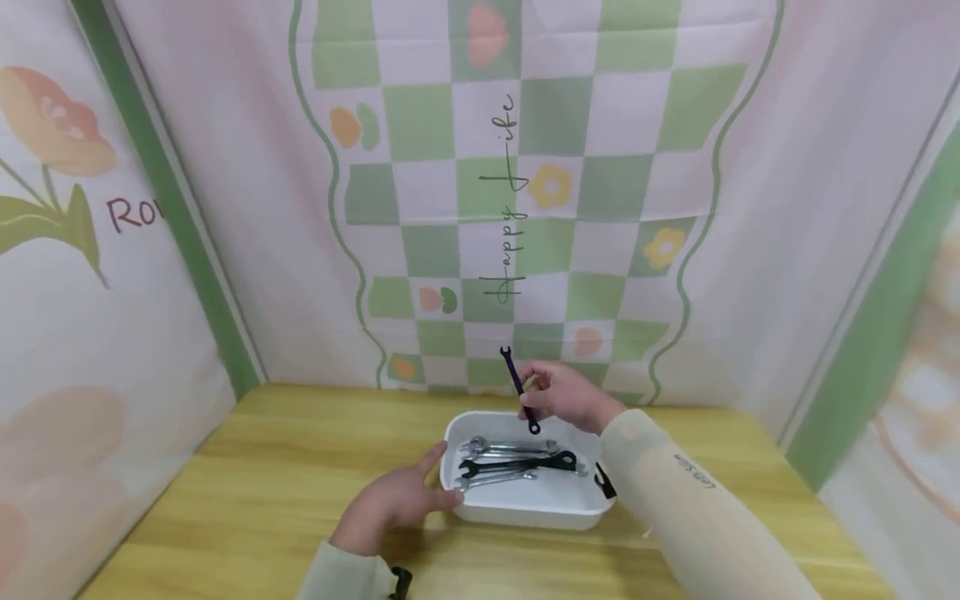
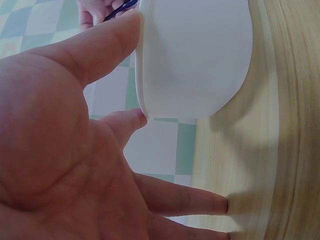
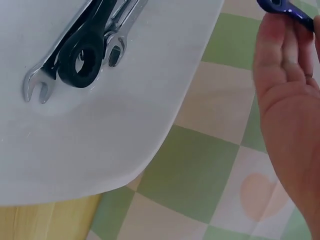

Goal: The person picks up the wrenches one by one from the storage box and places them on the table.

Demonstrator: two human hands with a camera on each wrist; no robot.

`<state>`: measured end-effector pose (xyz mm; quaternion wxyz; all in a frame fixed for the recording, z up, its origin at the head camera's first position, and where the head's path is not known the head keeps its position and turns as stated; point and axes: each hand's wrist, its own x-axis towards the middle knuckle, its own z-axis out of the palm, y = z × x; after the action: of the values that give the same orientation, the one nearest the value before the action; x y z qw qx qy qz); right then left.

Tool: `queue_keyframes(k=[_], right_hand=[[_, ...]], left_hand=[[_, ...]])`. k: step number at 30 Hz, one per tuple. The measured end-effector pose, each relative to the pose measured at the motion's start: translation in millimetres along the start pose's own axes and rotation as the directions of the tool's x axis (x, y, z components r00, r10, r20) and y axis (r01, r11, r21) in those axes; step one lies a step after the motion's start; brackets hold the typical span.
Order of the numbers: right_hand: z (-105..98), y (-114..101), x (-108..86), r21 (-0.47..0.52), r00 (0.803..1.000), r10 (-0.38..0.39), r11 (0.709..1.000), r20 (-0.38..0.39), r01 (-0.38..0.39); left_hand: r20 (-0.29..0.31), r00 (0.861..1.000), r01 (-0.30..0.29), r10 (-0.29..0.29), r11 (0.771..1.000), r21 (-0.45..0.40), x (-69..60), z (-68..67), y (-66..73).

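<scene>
My right hand [image 1: 566, 396] pinches a dark wrench [image 1: 517, 383] above the back rim of a white bin [image 1: 525, 518]; the wrench tilts, its open end up. In the right wrist view, the purple-blue ring end of this wrench [image 3: 276, 5] shows at the fingertips of the right hand [image 3: 290, 95]. My left hand [image 1: 401, 498] touches the bin's left end with thumb and a finger, and in the left wrist view the other fingers of this hand [image 2: 95, 135] extend straight to the table. Inside the bin lie several silver wrenches [image 1: 498, 479] and a larger black ratchet wrench [image 1: 517, 464].
The bin stands on a wood-grain table [image 1: 300, 467]. Behind the table hangs a green-and-white checkered cloth [image 1: 551, 117], with printed cloth [image 1: 112, 350] at the left side too. A black piece [image 1: 604, 482] shows at the bin's right end, partly beside the right sleeve.
</scene>
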<state>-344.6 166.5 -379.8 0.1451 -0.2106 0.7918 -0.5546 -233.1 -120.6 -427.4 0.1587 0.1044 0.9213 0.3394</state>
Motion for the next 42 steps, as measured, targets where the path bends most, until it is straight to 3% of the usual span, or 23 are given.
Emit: queue_keyframes(k=[2, 9, 19, 26, 37, 42], right_hand=[[0, 3, -0.4, 0.060, 1.000, 0.024, 0.998, -0.006, -0.023], [-7, 15, -4.1, 0.124, 0.995, 0.071, 0.990, -0.075, -0.061], [-23, 17, -16.7, 0.149, 0.989, 0.119, 0.983, -0.084, -0.105], [-40, 21, -25.9, 0.182, 0.992, 0.085, 0.981, -0.088, -0.068], [-76, 37, -61.2, 0.203, 0.973, 0.126, 0.975, -0.191, -0.086], [-96, 43, -79.1, 0.211, 0.973, 0.121, 0.974, -0.196, -0.078]], left_hand=[[0.000, 1.000, -0.001, 0.001, 1.000, 0.003, -1.5, 0.1, -0.5], [0.004, 1.000, -0.010, 0.010, 1.000, 0.001, -1.7, 3.3, 0.9], [-0.004, 1.000, -0.004, 0.004, 1.000, -0.018, -2.2, 2.2, 1.8], [-0.017, 1.000, -0.010, 0.010, 1.000, -0.026, -1.8, -3.2, 0.7], [-0.016, 1.000, -0.013, 0.012, 0.999, -0.038, -3.8, 0.9, -1.2], [-0.021, 1.000, -0.011, 0.011, 1.000, -0.028, -3.2, 1.3, -1.0]])
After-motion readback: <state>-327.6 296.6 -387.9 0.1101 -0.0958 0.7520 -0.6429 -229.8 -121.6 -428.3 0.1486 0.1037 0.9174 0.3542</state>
